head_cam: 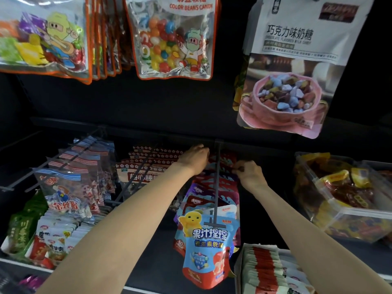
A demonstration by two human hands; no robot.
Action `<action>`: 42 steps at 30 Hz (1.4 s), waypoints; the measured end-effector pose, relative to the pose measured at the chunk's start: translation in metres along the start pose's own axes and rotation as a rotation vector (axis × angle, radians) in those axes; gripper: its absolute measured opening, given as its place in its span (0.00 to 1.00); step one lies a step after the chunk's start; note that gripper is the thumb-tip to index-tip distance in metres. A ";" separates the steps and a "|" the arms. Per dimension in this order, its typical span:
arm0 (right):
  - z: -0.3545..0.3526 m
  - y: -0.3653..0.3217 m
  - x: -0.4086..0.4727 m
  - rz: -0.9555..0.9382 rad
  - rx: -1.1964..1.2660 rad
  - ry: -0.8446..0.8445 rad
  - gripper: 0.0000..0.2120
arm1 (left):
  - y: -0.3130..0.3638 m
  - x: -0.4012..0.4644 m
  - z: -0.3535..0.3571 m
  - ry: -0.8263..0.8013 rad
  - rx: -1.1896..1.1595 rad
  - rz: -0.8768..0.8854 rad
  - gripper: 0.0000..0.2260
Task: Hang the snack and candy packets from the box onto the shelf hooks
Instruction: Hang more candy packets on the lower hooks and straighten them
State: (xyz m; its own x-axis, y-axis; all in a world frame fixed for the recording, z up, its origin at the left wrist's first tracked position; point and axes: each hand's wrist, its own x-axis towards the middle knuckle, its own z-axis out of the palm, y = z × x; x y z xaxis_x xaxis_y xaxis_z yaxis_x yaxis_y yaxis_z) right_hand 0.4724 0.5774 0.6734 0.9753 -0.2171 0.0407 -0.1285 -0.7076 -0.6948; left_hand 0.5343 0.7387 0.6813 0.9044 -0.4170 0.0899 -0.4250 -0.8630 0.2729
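A dark shelf hook (216,183) runs toward me, loaded with several gummy candy packets; the front one is blue and red with a yellow bear (206,249). Both my hands reach to the back of this hook. My left hand (194,159) is on the left side of the rear packets, its fingertips hidden behind them. On the hook's right side, my right hand (248,171) pinches the top edge of a red and blue packet (224,164). The box is out of view.
Left hooks carry striped-top candy bags (70,187) and lollipop packs (146,166). Above hang jelly bean bags (174,37) and a chocolate milk candy bag (294,66). A clear bin of snacks (347,198) stands right. Red and white sachets (265,270) fill a tray below.
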 end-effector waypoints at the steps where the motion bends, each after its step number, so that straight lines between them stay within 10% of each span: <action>1: 0.000 0.000 0.000 -0.017 -0.022 0.000 0.13 | 0.000 -0.001 0.000 0.013 -0.008 0.005 0.15; 31: -0.008 -0.019 0.044 -0.072 -0.429 0.100 0.12 | 0.007 0.011 -0.008 0.041 -0.147 -0.127 0.16; 42: -0.006 0.014 0.005 -0.146 -0.066 0.133 0.12 | 0.014 -0.024 -0.002 0.207 -0.220 -0.139 0.16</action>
State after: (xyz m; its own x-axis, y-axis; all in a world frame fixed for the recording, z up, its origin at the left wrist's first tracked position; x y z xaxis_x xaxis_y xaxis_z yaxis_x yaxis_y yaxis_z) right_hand 0.4741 0.5623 0.6683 0.9526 -0.1927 0.2353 -0.0031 -0.7798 -0.6260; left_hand 0.5069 0.7373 0.6850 0.9511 -0.2128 0.2240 -0.2991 -0.8158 0.4949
